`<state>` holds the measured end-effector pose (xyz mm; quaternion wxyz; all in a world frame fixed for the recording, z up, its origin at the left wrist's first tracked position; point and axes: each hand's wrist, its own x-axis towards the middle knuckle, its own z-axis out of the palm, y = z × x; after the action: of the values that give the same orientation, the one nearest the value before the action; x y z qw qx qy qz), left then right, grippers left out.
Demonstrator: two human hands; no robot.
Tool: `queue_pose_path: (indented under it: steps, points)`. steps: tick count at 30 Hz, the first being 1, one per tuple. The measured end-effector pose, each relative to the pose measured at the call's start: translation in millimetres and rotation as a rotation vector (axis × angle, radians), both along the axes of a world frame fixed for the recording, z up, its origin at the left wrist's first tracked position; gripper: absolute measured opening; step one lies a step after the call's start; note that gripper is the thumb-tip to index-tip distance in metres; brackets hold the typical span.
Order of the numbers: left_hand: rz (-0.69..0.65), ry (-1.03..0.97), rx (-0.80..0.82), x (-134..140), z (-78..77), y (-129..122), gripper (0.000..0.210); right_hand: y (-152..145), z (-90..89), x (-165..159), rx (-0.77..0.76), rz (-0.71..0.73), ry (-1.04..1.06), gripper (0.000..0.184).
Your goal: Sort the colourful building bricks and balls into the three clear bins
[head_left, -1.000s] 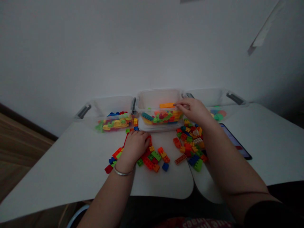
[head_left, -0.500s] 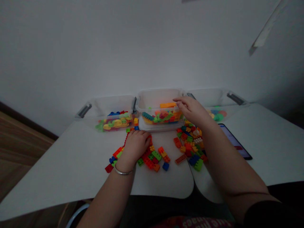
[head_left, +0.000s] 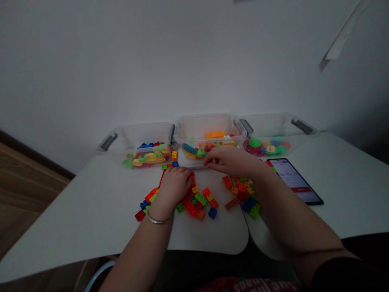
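My left hand point(head_left: 175, 185), with a bangle at the wrist, is closed over a red toy building plate point(head_left: 193, 181) on the table. Its fingers curl over the far side, and most of the plate is hidden under the hand. My right hand point(head_left: 226, 160) hovers in front of the middle clear box point(head_left: 209, 117), palm down. Its fingers are loosely bent and slightly apart, with nothing visible in them. Loose building bricks point(head_left: 200, 198) lie right beside my left hand. Another brick pile point(head_left: 243, 188) lies partly under my right forearm.
The middle box holds bricks, including a long orange one point(head_left: 215, 134). A left clear box point(head_left: 142, 129) and a right clear box point(head_left: 267, 119) hold colourful pieces. A phone point(head_left: 299, 182) lies on the white table point(head_left: 209, 235), right of my forearm. A wall stands behind.
My right hand has moved from the middle box's right rim down and left, toward my left hand. The right box's pieces and the phone screen are more exposed. My left hand stays put.
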<state>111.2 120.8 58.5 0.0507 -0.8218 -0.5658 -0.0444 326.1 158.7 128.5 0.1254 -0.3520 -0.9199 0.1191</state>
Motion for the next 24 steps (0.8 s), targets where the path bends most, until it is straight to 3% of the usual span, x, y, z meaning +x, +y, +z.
queue_pose_path:
  steps: [7,11,20,24]
  points:
    - [-0.002,-0.025,-0.018,0.5,1.4,-0.1,0.029,-10.4,-21.6,-23.3,-0.169,0.084,-0.312,0.023]
    - [-0.014,-0.022,-0.012,-0.3,-0.7,1.2,0.029,-17.1,-32.3,-34.9,-0.189,0.026,-0.411,0.020]
    - [-0.014,-0.002,-0.007,0.4,0.6,0.4,0.029,-10.2,-36.1,-29.1,-0.155,0.000,-0.377,0.022]
    - [-0.015,-0.004,-0.001,0.1,0.3,0.4,0.029,-8.5,-37.2,-26.1,-0.062,-0.014,-0.302,0.028]
